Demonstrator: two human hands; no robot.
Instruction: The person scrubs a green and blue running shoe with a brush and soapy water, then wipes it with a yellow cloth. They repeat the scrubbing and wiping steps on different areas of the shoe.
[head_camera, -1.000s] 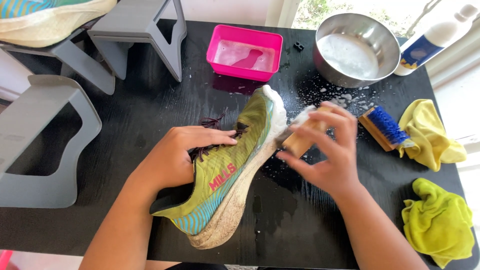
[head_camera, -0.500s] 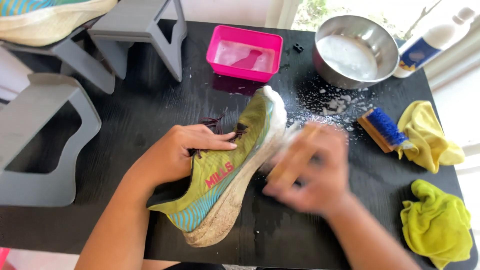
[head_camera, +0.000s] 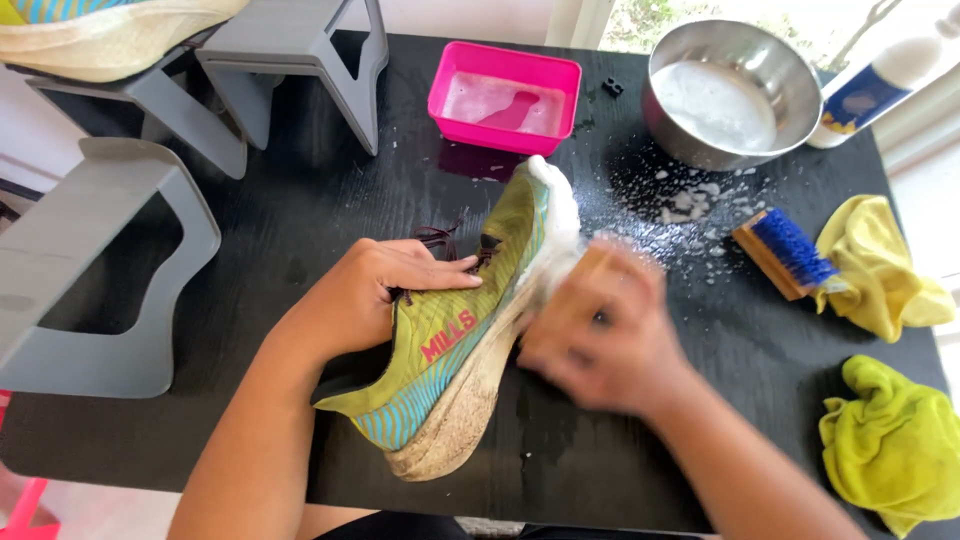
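Note:
A green and blue running shoe (head_camera: 455, 345) with a dirty white sole lies tilted on its side on the black table (head_camera: 300, 230). My left hand (head_camera: 375, 290) presses flat on its upper by the laces. My right hand (head_camera: 600, 335) is blurred with motion and grips a wooden brush (head_camera: 585, 275) against the foamy sole near the toe. White suds cover the toe end.
A pink tub (head_camera: 505, 95) of water and a steel bowl (head_camera: 735, 90) of soapy water stand at the back. A blue-bristled brush (head_camera: 785, 250), two yellow cloths (head_camera: 890, 440) and a white bottle (head_camera: 880, 75) lie right. Grey stands (head_camera: 100, 260) sit left, one holding another shoe (head_camera: 100, 35).
My right hand has slid the brush along the sole, down toward me and back toward the toe. My left hand and the shoe stay nearly still.

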